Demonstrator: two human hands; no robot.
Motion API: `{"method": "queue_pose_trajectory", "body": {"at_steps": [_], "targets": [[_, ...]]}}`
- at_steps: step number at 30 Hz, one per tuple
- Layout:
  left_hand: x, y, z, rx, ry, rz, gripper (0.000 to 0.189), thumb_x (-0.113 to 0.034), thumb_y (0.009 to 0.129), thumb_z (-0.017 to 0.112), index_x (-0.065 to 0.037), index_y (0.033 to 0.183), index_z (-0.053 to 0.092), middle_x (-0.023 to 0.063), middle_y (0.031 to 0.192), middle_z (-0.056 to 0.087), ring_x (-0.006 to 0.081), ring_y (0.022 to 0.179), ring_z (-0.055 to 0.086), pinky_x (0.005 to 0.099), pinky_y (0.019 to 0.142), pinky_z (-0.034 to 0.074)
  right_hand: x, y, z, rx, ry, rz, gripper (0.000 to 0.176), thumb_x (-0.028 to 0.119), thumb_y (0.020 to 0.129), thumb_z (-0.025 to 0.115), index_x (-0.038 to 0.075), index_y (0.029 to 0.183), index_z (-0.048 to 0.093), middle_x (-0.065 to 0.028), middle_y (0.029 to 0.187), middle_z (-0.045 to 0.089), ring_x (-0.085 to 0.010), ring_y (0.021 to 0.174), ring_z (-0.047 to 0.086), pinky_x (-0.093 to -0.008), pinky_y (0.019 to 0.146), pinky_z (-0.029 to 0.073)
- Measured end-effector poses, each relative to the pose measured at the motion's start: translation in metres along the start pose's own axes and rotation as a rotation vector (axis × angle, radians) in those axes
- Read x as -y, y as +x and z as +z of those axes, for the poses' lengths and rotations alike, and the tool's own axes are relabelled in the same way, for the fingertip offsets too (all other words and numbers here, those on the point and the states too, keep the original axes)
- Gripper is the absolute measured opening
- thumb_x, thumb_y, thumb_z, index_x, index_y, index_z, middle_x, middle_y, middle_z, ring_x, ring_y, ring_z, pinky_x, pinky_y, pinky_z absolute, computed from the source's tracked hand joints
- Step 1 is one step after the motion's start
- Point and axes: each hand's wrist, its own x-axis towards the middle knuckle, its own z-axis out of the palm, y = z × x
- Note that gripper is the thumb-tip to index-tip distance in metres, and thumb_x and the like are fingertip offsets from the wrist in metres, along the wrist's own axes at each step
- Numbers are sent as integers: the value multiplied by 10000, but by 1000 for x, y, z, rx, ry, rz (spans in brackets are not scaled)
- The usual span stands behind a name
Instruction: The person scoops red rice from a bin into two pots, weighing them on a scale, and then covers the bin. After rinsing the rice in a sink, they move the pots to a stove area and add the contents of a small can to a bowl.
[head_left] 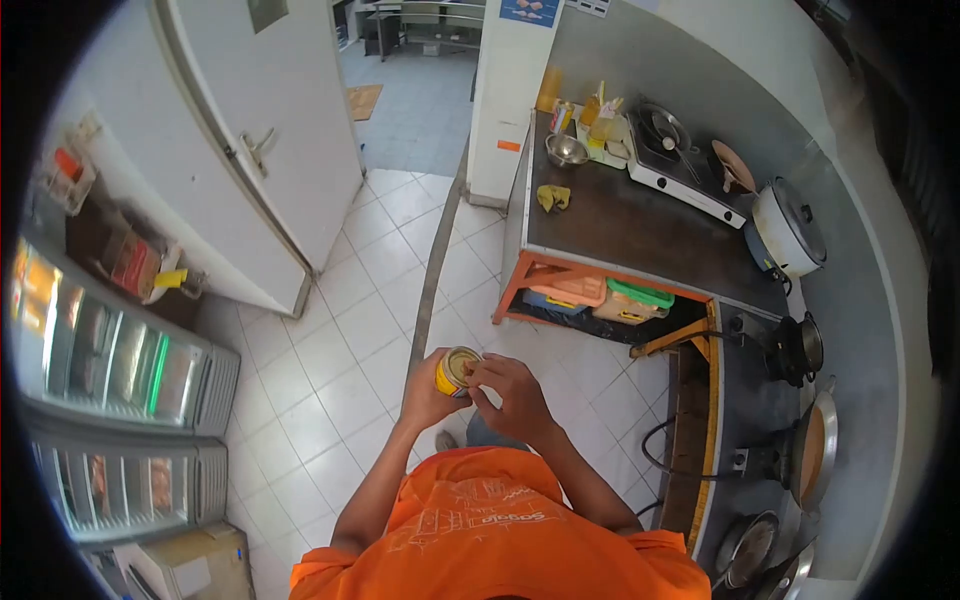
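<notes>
A small yellow can (447, 382) with a gold-coloured top is held in front of my body, above the tiled floor. My left hand (424, 397) is wrapped round its side. The fingers of my right hand (507, 392) are bent together at the can's top, near its right edge. Whether they grip a tab or only touch the lid is too small to make out.
On the right stands a dark-topped counter (610, 220) with a steel bowl (567, 150), a yellow cloth (553, 197), a gas stove (680, 165) and a rice cooker (787, 230). Pans line the lower right. Glass-fronted fridges (110, 340) and a white door (270, 130) are left.
</notes>
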Motion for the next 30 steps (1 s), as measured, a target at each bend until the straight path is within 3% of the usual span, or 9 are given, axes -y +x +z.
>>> {"method": "queue_pose_trajectory", "body": {"at_steps": [7,9,11,14,16,17,23,28,30], "targets": [[47,152,-47,-12,111,0,601,-114,592,892,-72,1122,612,97,1055,694,293,948,680,371,815,539,-90,140,42,0,112,70,131,78,780,684,68,902,638,-106,1048,655,-346,1099,606,-445,947,465],[57,194,-63,17,140,-38,605,-106,592,892,-75,1127,610,94,1061,695,291,952,683,368,818,542,-124,187,49,195,128,41,190,160,785,696,97,952,633,-91,1066,640,-335,1142,570,-460,986,421],[64,262,-85,-67,131,-49,609,-67,613,869,-70,1159,599,79,1038,694,209,949,679,338,832,540,-156,262,52,149,133,-22,202,195,789,709,99,950,634,-97,1083,630,-340,1157,558,-461,989,419],[62,327,-114,-66,85,-87,581,-25,624,826,-63,1156,597,70,1030,688,172,946,662,328,834,534,-195,339,62,155,169,-114,292,317,798,742,106,975,645,-125,1165,592,-356,1205,521,-482,994,420],[67,365,-126,-66,104,-73,546,-5,641,783,-55,1150,594,64,1018,683,157,930,649,315,829,529,-205,378,64,34,180,-70,348,341,791,775,100,1006,644,-121,1153,599,-346,1186,537,-479,1026,395],[69,384,-132,-78,97,-82,530,-13,651,780,-51,1145,593,63,1019,683,151,923,647,313,824,529,-213,394,66,53,106,-52,412,401,790,778,104,1051,661,-135,1258,579,-343,1178,557,-460,1009,431],[89,521,-135,3,21,-109,523,-62,683,793,-40,1163,587,44,1016,682,137,904,643,296,811,525,-288,477,77,-7,186,174,484,427,760,803,105,1096,670,-146,1326,589,-348,1150,614,-424,963,507],[109,650,-129,229,-59,-12,566,-100,701,814,-35,1209,572,57,1067,665,141,961,625,300,863,511,-355,544,64,-76,201,380,507,420,744,823,110,1113,667,-131,1358,580,-317,1176,612,-403,964,511],[111,705,-126,303,-45,79,576,-140,727,817,-37,1236,566,72,1114,651,151,1010,607,307,913,492,-377,578,45,-10,291,475,581,414,748,826,123,1205,617,-143,1362,577,-304,1197,608,-396,987,498]]}}
